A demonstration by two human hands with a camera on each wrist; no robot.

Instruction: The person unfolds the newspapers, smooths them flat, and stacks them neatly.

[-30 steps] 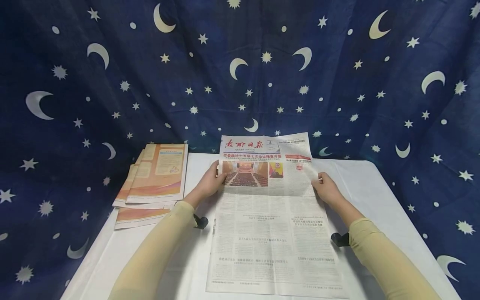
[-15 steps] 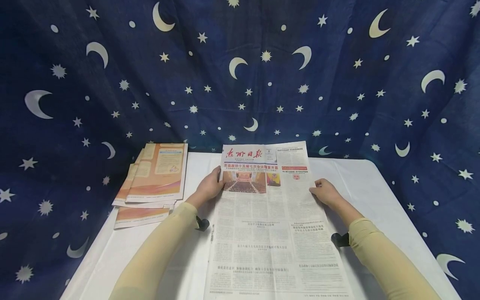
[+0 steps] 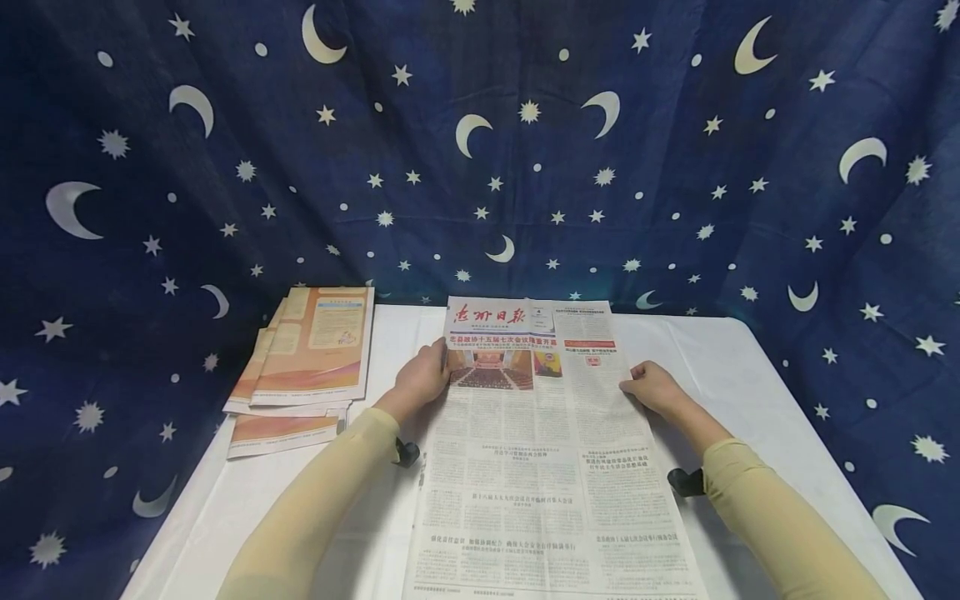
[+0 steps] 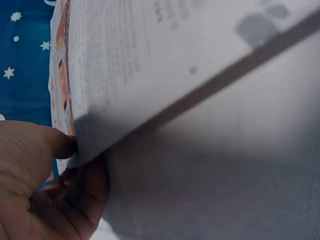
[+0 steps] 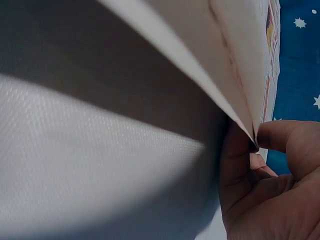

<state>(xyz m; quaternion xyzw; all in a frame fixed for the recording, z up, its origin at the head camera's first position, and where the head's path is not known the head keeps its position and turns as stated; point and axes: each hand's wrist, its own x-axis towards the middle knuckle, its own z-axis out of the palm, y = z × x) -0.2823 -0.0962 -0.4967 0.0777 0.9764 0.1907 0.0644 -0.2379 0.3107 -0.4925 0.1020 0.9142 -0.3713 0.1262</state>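
A tall newspaper [image 3: 525, 442] with a red masthead and a colour photo lies spread on the table, running off the bottom of the head view. Its left edge is pinched between thumb and fingers of my left hand [image 3: 424, 372], beside the photo. On the opposite edge my right hand [image 3: 660, 390] pinches the paper at about the same height. The left wrist view shows the newspaper [image 4: 115, 70] lifted off the cloth near the thumb. In the right wrist view the newspaper [image 5: 235, 65] also rises, with its layers slightly parted where the fingers grip.
A white cloth covers the table [image 3: 712, 358]. Several orange booklets [image 3: 315, 350] lie overlapped at the back left, near the left forearm. Behind the table hangs a dark blue curtain [image 3: 420, 100] with moons and stars.
The newspaper has come toward me and its raised top edge has lowered and flattened. Both hands have moved slightly nearer with it, keeping hold of the edges. The booklets stay put.
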